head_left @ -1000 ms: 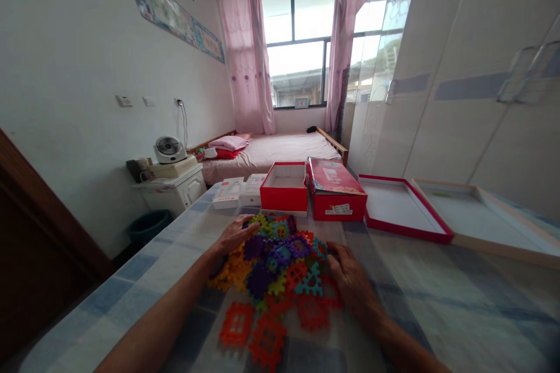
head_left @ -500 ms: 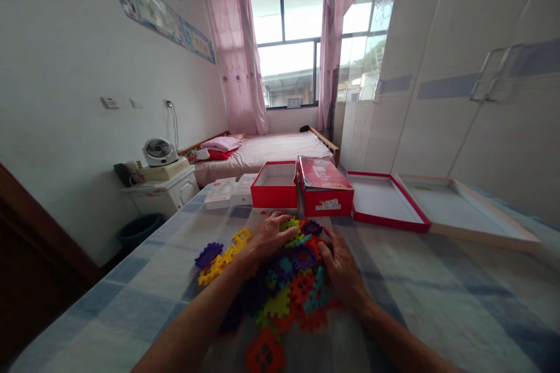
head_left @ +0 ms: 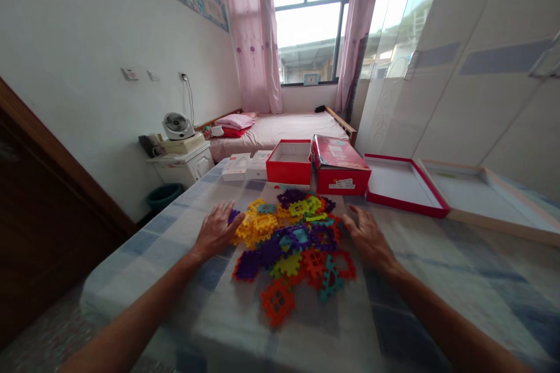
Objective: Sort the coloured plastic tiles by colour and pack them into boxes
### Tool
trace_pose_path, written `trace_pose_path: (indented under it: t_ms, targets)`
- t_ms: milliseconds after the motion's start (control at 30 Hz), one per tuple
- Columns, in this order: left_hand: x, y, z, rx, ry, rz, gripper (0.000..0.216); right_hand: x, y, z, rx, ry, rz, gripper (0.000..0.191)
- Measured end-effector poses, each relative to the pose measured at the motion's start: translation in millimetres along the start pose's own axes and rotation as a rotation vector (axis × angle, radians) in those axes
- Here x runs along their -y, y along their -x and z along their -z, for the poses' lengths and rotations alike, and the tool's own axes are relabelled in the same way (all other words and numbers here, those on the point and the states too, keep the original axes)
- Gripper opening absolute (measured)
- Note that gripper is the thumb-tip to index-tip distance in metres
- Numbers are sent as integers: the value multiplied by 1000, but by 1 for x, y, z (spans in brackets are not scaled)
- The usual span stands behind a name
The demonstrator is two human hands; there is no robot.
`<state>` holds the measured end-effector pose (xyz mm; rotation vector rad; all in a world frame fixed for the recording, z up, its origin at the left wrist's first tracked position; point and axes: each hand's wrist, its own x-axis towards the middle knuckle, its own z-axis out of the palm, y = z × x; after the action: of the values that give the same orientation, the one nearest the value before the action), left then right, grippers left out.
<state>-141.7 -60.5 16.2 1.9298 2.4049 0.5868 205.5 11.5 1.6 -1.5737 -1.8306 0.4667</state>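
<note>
A heap of colourful interlocking plastic tiles [head_left: 292, 242], in orange, yellow, purple, green and teal, lies spread on the blue-checked tablecloth [head_left: 437, 280]. My left hand [head_left: 216, 232] lies flat and open at the pile's left edge, fingers touching yellow tiles. At the pile's right edge my right hand [head_left: 370, 238] rests flat and open too, against the red and purple tiles. Neither hand holds anything. One orange tile [head_left: 277, 302] lies nearest me, a little apart from the heap.
Behind the pile stand an open red box [head_left: 289, 171], a closed red box [head_left: 342, 166], a red lid [head_left: 405, 189] and a pale tray [head_left: 485, 198]. Small white boxes [head_left: 236, 166] sit at the back left. A bedside cabinet with a fan [head_left: 178, 126] and a bed lie beyond.
Both hands have slid outward from the top of the heap to its left and right edges, and the tiles now lie more spread out. The view has tipped down and drawn back.
</note>
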Motion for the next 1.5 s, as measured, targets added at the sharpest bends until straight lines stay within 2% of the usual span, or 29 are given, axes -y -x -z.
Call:
trace_pose_path:
  t_ms: [67, 133, 233, 333, 400, 467, 567, 633, 967, 1100, 1200, 1333, 1433, 1500]
  targets:
    - [25, 11, -11, 45, 4, 53, 70, 7, 10, 12, 107, 54, 160, 63]
    - [30, 18, -21, 47, 59, 34, 71, 22, 29, 19, 205, 114, 404, 66]
    - [13, 23, -29, 20, 197, -1, 72, 54, 65, 16, 359, 159, 722, 70]
    - [-11, 25, -31, -35, 346, 18, 68, 81, 93, 0, 511, 149, 945, 72]
    - [-24, 28, -31, -84, 432, 35, 63, 91, 100, -12, 533, 172, 1048, 68]
    - [-35, 33, -31, -124, 498, 41, 59, 92, 99, -20, 484, 232, 1085, 58]
    - [-54, 43, -32, -155, 560, -7, 52, 82, 91, -22, 367, 318, 1038, 39]
    - [-69, 51, -34, -140, 570, -69, 48, 73, 87, -17, 295, 347, 998, 33]
    - [-143, 68, -44, -19, 399, -289, 48, 15, 74, 27, 57, 453, 894, 37]
    - [-157, 65, -33, 35, 263, -393, 50, 1, 68, 50, 53, 422, 805, 37]
    - [-147, 41, -16, -27, 184, -385, 46, -5, 54, 66, -25, 290, 680, 31]
    - [-114, -25, -10, -141, 188, -248, 45, -28, 22, 71, -99, 48, 420, 33]
    - [-92, -72, -21, -59, 183, -265, 37, -53, 5, 63, -138, -106, 231, 39]
    - [-87, -93, -33, 7, 198, -306, 35, -66, 0, 57, -151, -127, 152, 41]
